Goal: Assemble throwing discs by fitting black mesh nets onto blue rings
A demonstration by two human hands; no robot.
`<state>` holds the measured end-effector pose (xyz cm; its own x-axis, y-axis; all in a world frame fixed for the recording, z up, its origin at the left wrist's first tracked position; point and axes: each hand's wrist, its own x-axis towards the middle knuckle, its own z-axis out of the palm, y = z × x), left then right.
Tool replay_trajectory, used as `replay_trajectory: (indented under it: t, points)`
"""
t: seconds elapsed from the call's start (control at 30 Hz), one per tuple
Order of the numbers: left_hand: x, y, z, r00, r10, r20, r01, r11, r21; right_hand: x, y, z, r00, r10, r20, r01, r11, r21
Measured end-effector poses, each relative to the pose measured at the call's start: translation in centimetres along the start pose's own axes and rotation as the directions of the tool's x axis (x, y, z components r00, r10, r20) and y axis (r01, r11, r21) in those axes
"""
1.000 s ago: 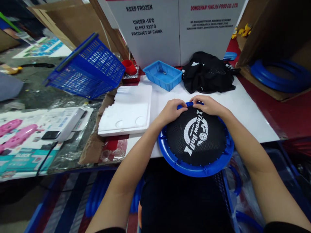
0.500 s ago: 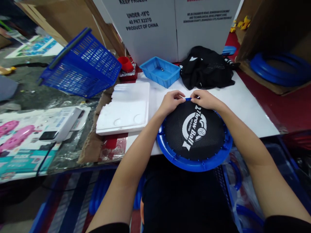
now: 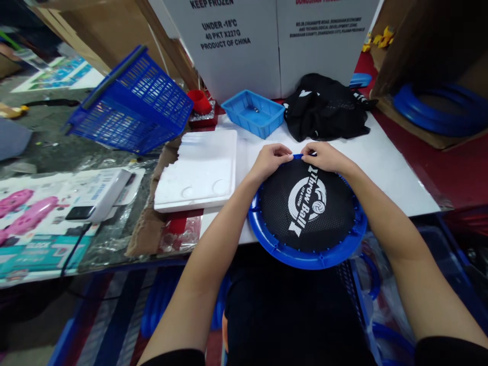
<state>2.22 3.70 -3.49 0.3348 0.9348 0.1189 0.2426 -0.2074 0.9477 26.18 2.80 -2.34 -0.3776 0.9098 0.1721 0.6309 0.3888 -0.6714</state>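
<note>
A round throw-ball paddle has a blue plastic rim and a black mesh face printed "Throw Ball". It lies partly on the white tabletop, its near edge jutting past the table toward my lap. My left hand pinches the far rim from the left, fingers curled over the edge. Close beside it, my right hand grips the same far rim, with its thumb on the mesh border. A short stretch of blue rim shows between the two hands. Just beyond my hands lies a heap of black mesh fabric.
A light-blue tray with small bits inside sits behind my hands. White foam and a tilted blue basket are to the left. Blue rings lie in a cardboard box at right. A printed white carton stands at the back.
The whole view has shifted slightly to the right. Both hands keep their hold at the far rim, and the paddle stays in the same place on the table.
</note>
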Motion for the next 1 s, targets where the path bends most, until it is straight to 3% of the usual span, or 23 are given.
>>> replay_trajectory:
  t: [0.23,0.4,0.53,0.6,0.7,0.83,1.0]
  points:
    - [-0.2,0.1,0.8,0.994,0.107,-0.031,-0.099,0.975,0.200,0.2,0.2,-0.6,0.997,0.055,0.049,-0.058,0.996,0.073]
    - [-0.5,0.1,0.5,0.975,0.214,0.060,-0.222,0.920,0.323,0.0,-0.3,-0.1,0.999,0.035,-0.008,-0.035,0.999,-0.012]
    - [-1.1,0.5,0.1,0.897,0.397,0.193,-0.441,0.792,0.423,0.1,-0.6,0.5,0.998,0.036,-0.060,-0.042,0.994,-0.104]
    - [-1.4,0.7,0.1,0.855,0.434,0.282,-0.518,0.716,0.469,0.3,-0.5,0.6,0.997,0.052,-0.058,-0.058,0.994,-0.096]
    - [-2.0,0.8,0.2,0.835,0.419,0.356,-0.550,0.646,0.529,0.4,-0.3,0.2,0.998,0.065,-0.018,-0.066,0.997,-0.032]
    - [-2.6,1.5,0.4,0.847,0.367,0.385,-0.531,0.562,0.634,0.4,-0.1,0.0,0.995,0.097,0.029,-0.098,0.995,0.020]
    - [-3.0,2.7,0.8,0.872,0.245,0.425,-0.488,0.348,0.801,0.8,-0.4,1.0,0.989,0.141,-0.052,-0.145,0.986,-0.087]
